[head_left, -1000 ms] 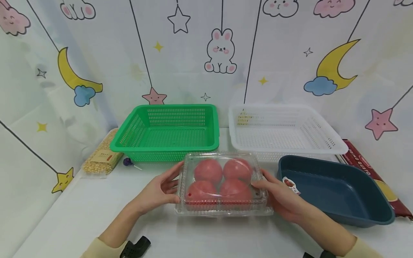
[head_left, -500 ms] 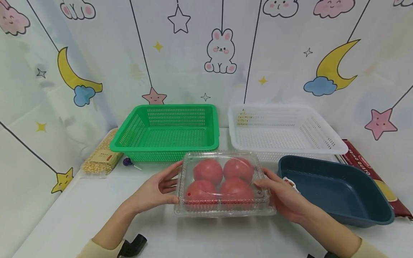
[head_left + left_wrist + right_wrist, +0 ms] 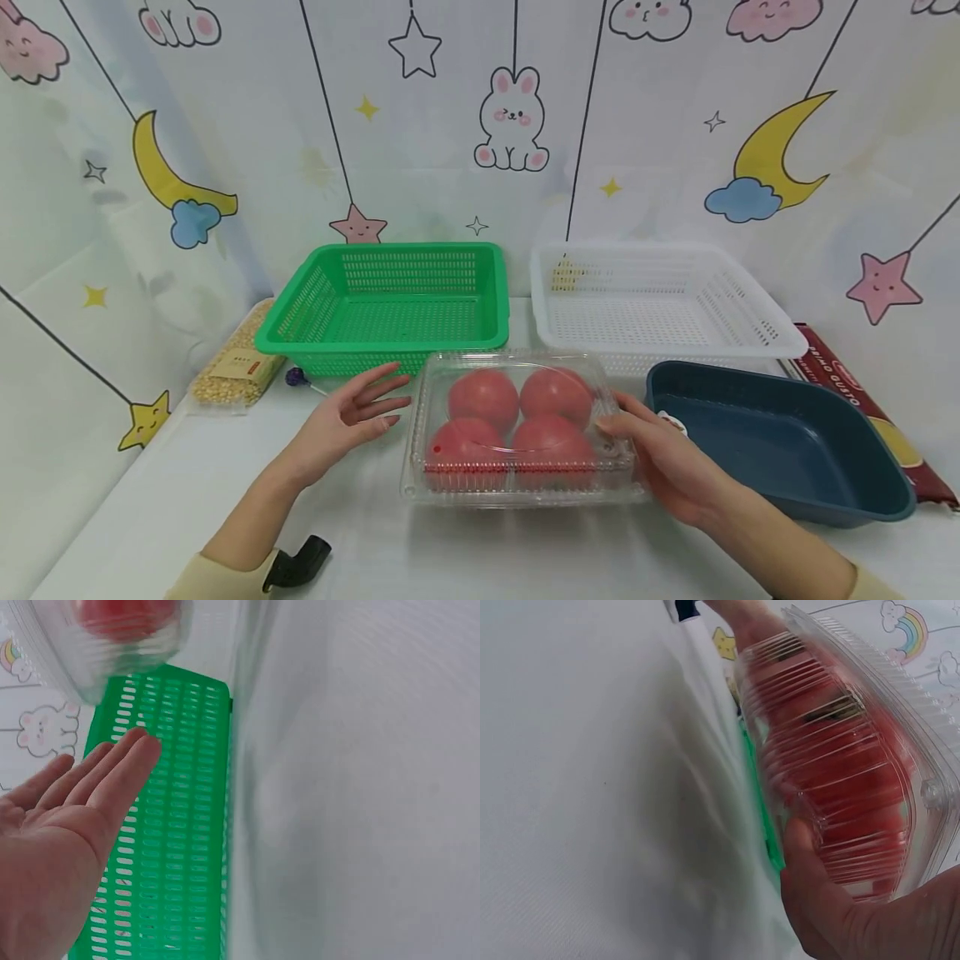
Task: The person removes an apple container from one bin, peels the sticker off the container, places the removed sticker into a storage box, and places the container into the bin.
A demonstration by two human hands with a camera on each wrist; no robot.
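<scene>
We see the right hand [image 3: 660, 467] grasping the tomato clamshell [image 3: 517, 433] at 3 o'clock, steadying it; the left hand [image 3: 348, 417] hovers released at 9 o'clock.

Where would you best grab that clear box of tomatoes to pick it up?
Probably by its two short ends, coming in from left and right. The clear box is wide, flat and thin-walled, with a rim around it for fingers. The right hand already holds the right end; the left hand is open beside the left end, apart from it.

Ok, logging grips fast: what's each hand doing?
Left hand: open, off the tomato box.
Right hand: grips the box's right end.
</scene>
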